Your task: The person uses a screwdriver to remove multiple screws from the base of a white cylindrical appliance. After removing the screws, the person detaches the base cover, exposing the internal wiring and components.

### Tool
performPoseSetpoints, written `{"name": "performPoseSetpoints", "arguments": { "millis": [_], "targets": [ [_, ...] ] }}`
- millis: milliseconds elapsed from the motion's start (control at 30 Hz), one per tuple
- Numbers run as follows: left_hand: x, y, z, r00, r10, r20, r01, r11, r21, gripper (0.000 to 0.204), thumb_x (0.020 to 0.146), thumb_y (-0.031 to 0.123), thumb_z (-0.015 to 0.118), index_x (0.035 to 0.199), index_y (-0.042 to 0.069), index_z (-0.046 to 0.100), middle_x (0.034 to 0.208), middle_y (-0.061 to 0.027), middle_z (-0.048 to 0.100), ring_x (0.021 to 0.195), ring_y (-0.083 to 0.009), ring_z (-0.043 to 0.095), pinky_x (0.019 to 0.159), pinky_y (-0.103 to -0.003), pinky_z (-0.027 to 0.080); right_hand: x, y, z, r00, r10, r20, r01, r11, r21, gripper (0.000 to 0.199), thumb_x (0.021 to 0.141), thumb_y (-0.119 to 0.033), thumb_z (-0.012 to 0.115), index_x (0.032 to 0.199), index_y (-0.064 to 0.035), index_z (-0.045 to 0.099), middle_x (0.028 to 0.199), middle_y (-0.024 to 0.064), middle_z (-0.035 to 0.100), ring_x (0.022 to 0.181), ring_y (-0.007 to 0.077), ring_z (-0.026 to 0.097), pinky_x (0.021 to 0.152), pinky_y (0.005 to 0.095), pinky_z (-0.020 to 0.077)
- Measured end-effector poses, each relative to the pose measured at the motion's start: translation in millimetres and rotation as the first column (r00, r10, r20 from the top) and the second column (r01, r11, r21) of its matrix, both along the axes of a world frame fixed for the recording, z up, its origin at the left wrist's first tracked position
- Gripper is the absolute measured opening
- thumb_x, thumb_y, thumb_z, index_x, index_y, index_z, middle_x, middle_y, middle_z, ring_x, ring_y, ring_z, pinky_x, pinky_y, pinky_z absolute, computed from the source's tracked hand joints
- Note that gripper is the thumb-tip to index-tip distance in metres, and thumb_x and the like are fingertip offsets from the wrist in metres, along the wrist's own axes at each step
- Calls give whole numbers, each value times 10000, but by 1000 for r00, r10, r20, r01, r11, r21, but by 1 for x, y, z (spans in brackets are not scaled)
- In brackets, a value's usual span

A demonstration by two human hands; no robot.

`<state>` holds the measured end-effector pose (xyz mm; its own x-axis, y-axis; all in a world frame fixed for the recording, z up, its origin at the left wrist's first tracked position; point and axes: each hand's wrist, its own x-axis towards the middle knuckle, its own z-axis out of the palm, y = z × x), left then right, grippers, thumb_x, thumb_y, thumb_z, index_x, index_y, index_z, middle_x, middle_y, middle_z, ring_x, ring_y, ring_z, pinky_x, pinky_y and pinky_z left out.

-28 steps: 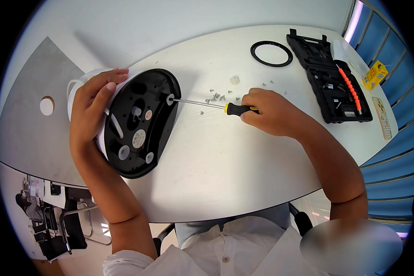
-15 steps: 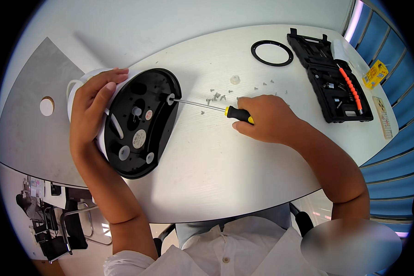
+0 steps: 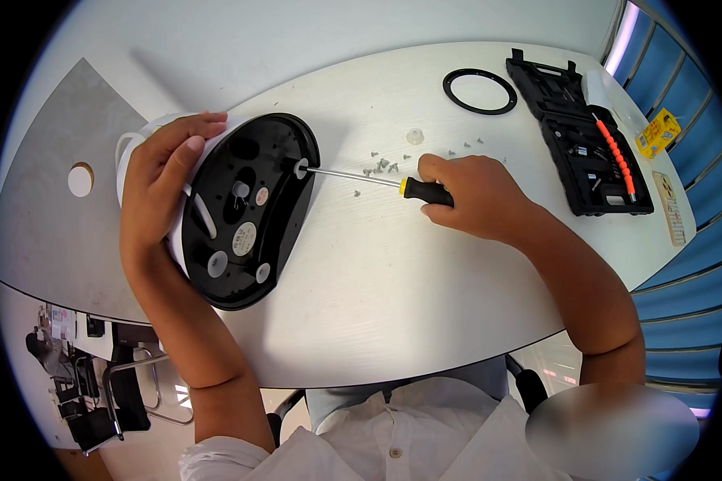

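A white appliance with a black base plate (image 3: pixel 279 220) lies on its side at the left of the table, base facing right. My left hand (image 3: pixel 156 180) is curled over its white body, gripping it near the upper edge. My right hand (image 3: pixel 483 192) is wrapped round the black handle of a screwdriver (image 3: pixel 353 176) with a yellow collar. The metal shaft points left, its tip inside the pale round foot (image 3: pixel 301 168) at the upper right of the base. Whether a screw sits in there is hidden. Loose screws (image 3: pixel 383 166) lie scattered beyond the shaft.
A small translucent cap (image 3: pixel 414 136) and a black ring (image 3: pixel 480 91) lie farther back. At the right stand an opened black tool case (image 3: pixel 569 144) with an orange flexible shaft (image 3: pixel 615 156) on it, a yellow box (image 3: pixel 659 134) and a beige strip (image 3: pixel 668 208). A wall borders the far side.
My right hand has turned the screwdriver handle and shifted slightly to the right. The tip stays at the same foot. My left hand keeps its hold on the appliance.
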<state>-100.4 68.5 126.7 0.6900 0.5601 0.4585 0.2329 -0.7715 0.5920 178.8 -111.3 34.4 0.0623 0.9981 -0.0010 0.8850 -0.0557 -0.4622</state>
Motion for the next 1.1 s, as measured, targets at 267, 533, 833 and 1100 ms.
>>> {"name": "performPoseSetpoints", "arguments": {
  "millis": [267,533,833,1100],
  "targets": [
    [-2,2,-1,1000,9,-2,-8,1000,29,298,887,173,523,1013,-42,686,1101,-146,680,1169,-267,562,1017,-354,388,-5,3,5,961,-131,-244,75,971,-225,249,810,-251,602,719,-44,499,658,103,542,590,227,491,563,375,386],
    [-1,4,-1,1000,-5,-6,5,1000,26,296,892,177,526,1015,-41,684,1100,-143,680,1168,-263,562,1009,-352,394,0,-1,2,980,-79,-183,61,993,-103,242,793,-204,667,840,-59,479,736,96,572,664,221,543,594,361,407],
    [0,2,-1,1000,11,-3,-11,1000,13,288,892,161,515,1007,-45,681,1099,-144,680,1181,-272,555,1016,-357,390,7,3,10,917,-198,-347,75,939,-336,183,771,-116,619,915,-37,537,716,49,535,647,156,474,588,323,368],
    [-1,3,-1,1000,11,-7,-11,1000,25,296,888,171,518,1010,-43,683,1097,-147,681,1181,-273,556,1015,-361,390,5,-2,-4,974,-63,-219,60,998,-19,205,744,-108,640,861,-46,483,695,67,508,635,191,480,595,337,390]
  ]
}}
